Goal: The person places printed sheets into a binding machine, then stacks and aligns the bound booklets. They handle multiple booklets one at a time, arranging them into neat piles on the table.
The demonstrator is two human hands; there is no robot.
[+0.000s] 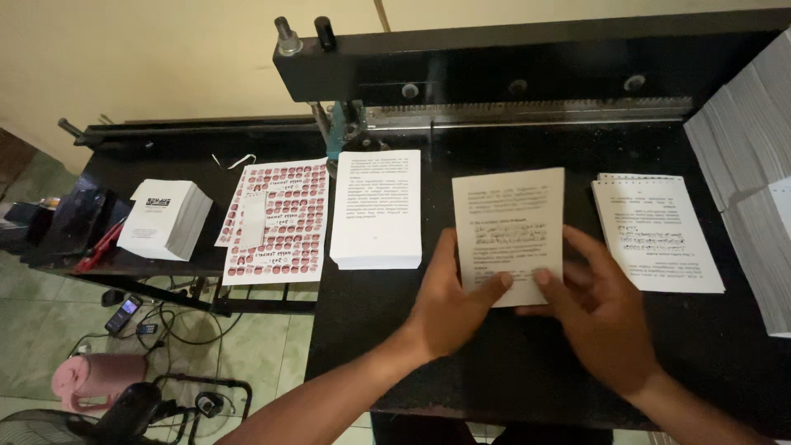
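Item one: a thin bundle of printed pages, held just above or on the black table, at the centre of my view. My left hand grips its lower left edge, thumb on top and the other fingers hidden beneath, so clamped on the pages. My right hand has its thumb pressed on the lower right corner, with the fingers spread loosely beside and partly under the sheet. Both hands at the bottom edge keep the sheets square, as I judge it.

Item two: a thicker stack of printed pages, at nine o'clock from the bundle, lying flat and just apart from it.

Item three: a low pile of pages at three o'clock, turned the other way up, with small tabs showing along its top edge.

Item four: a tall grey-white ream at two o'clock, running out of view on the right.

Item five: a black cutter head at twelve o'clock, with a toothed rail below it; the stacks lie in a row in front of it, near to hand.

Item six: sheets of red round stickers farther toward nine o'clock, overlapping the table's edge, and a white block of small pages beyond them.

Room: cream wall behind, pale green tiled floor at seven o'clock, with cables, a pink jug and a fan's rim.
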